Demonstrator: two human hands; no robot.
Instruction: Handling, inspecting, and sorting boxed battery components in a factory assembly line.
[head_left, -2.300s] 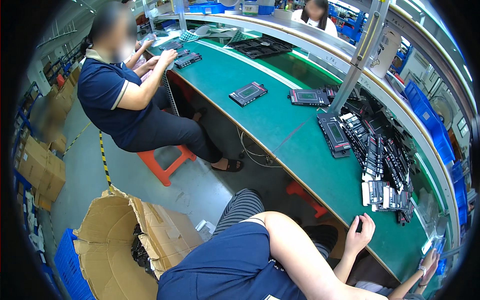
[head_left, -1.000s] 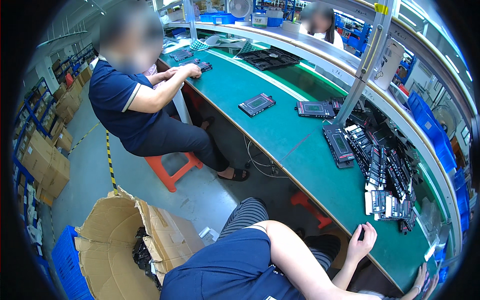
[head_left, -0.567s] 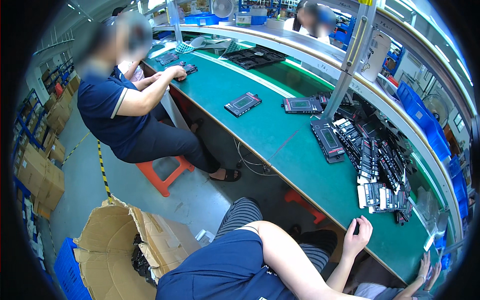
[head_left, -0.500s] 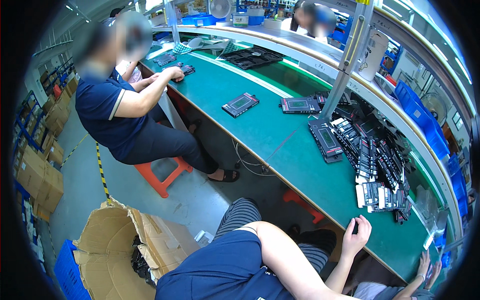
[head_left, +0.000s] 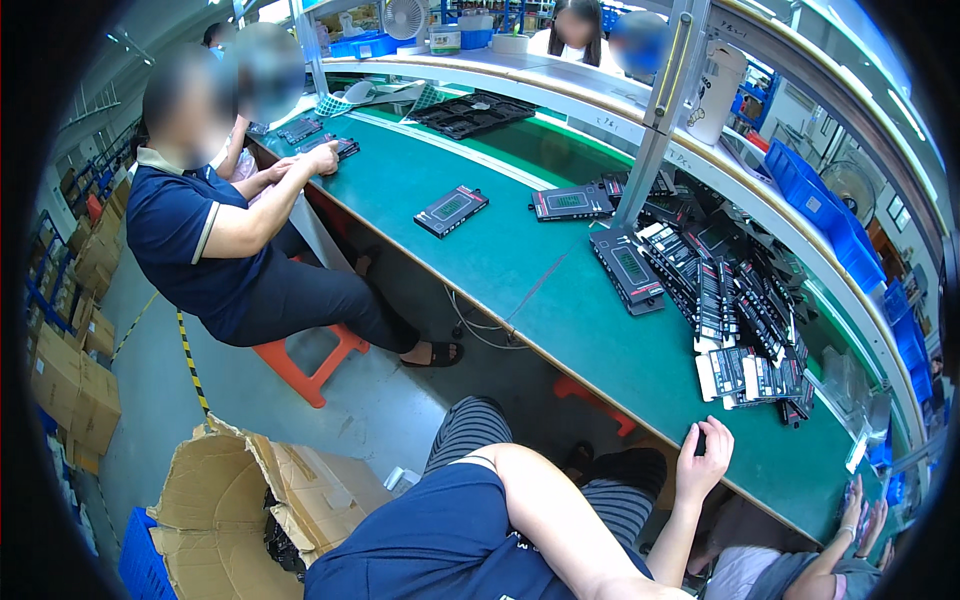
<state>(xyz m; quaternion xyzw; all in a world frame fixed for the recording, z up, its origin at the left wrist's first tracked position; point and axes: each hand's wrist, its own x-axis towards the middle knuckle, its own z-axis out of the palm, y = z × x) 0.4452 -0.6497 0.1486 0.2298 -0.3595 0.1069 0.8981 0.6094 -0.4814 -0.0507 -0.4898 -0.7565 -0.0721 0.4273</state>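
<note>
My left hand point(head_left: 705, 458) rests at the near edge of the green table, palm partly turned up. Its fingers are bent, and a small dark patch shows between thumb and fingers; what it is I cannot make out. My right hand does not show. Closest to my left hand are black-and-white cartons point(head_left: 752, 375) at the lower end of a jumbled heap of black packages point(head_left: 722, 298). A flat black box with a green printed panel point(head_left: 626, 268) lies left of the heap. Two more such boxes lie farther off, one beside the post point(head_left: 572, 203) and one alone mid-table point(head_left: 452, 211).
At far left, a seated co-worker point(head_left: 215, 215) handles a black box at the table point(head_left: 520, 270). Another person's hands point(head_left: 862, 520) are at the lower right. A metal post point(head_left: 655, 120) carries a shelf with blue bins point(head_left: 800, 190). An open carton point(head_left: 215, 500) stands on the floor.
The whole view has shifted slightly, so the table and boxes appear a little farther left and up. My left hand keeps its place at the table edge, fingers still bent.
</note>
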